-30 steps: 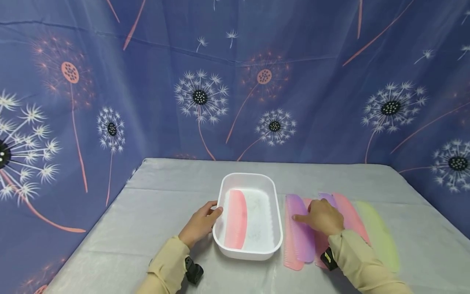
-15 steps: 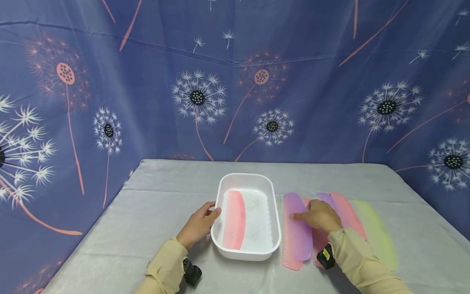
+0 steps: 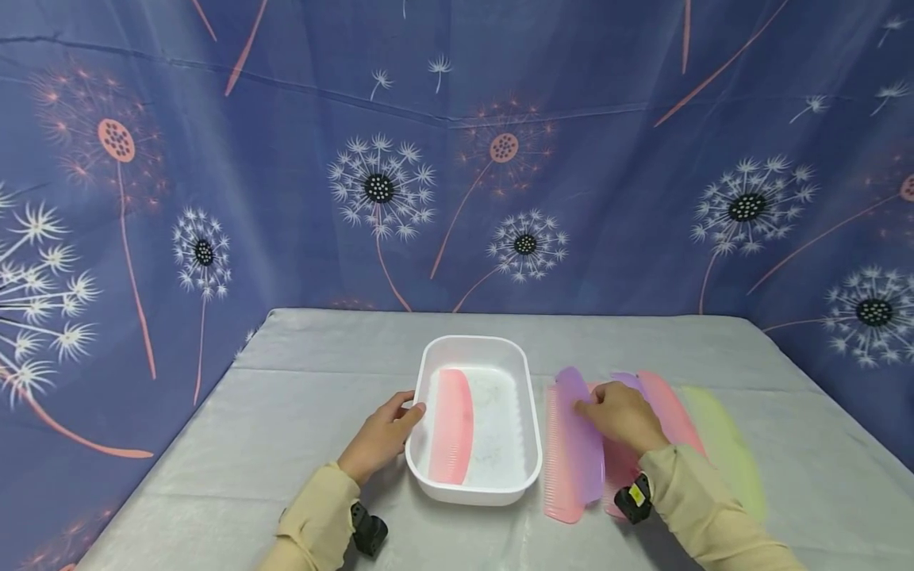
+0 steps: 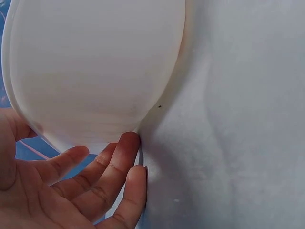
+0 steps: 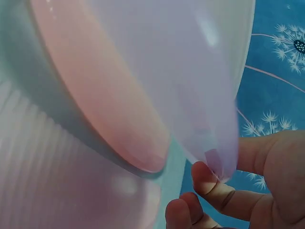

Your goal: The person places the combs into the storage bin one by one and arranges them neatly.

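A white plastic box (image 3: 500, 497) stands on the table with a pink comb (image 3: 451, 428) lying in its left half. My left hand (image 3: 382, 434) grips the box's left side, thumb at the rim and fingertips against the outer wall (image 4: 95, 71). To the right of the box, my right hand (image 3: 628, 416) pinches a purple comb (image 3: 580, 436) between thumb and fingers. That comb is tilted, its one long edge raised above another pink comb (image 3: 564, 500). In the right wrist view the thumb is partly hidden behind the purple comb (image 5: 209, 95).
Under and beyond my right hand lie more combs: a second purple one (image 3: 628, 381), a pink one (image 3: 671, 404) and a yellow-green one (image 3: 728, 444). A grey cloth covers the table (image 3: 343, 349). Behind hangs a blue dandelion-print curtain (image 3: 300, 198).
The purple comb has gone from lying flat on the pink one to being lifted and tilted in my right hand. My left hand stays at the box.
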`<state>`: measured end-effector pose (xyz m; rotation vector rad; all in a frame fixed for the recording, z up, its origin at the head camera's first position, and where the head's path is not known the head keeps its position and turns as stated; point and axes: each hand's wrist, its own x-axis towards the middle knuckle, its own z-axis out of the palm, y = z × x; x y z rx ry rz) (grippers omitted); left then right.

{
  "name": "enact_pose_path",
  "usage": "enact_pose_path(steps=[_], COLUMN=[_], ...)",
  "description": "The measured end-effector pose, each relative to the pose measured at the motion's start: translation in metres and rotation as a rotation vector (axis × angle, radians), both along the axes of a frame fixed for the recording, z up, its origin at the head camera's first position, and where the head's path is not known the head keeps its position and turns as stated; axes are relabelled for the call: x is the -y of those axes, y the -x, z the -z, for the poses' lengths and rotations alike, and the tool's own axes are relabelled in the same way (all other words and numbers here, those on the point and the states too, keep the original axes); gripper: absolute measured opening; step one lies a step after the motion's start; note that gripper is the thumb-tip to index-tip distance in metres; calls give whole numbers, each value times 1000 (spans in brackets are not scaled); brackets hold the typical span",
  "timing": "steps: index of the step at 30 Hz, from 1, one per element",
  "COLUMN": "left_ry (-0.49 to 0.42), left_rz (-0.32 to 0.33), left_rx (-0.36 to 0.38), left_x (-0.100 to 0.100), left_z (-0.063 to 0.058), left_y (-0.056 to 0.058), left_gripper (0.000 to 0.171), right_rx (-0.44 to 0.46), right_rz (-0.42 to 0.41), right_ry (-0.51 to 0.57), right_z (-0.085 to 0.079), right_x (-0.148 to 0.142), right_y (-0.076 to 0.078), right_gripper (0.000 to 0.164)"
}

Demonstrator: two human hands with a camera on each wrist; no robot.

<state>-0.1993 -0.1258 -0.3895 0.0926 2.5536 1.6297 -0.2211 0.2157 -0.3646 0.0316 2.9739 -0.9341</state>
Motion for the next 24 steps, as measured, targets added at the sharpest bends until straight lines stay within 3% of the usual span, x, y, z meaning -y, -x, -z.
enact_pose_path(steps=[15, 24], left_ry=[-12, -26], left_rz=[-4, -7], left_rx=[-6, -7], left_x=[0, -1], left_z=[-1, 0], left_y=[-1, 0], left_gripper=[46, 45], right_rx=[-16, -35], right_rz=[-40, -60], right_ry=[59, 77], right_z=[-33, -57], right_x=[-8, 1], right_y=[1, 4], right_gripper=[44, 43])
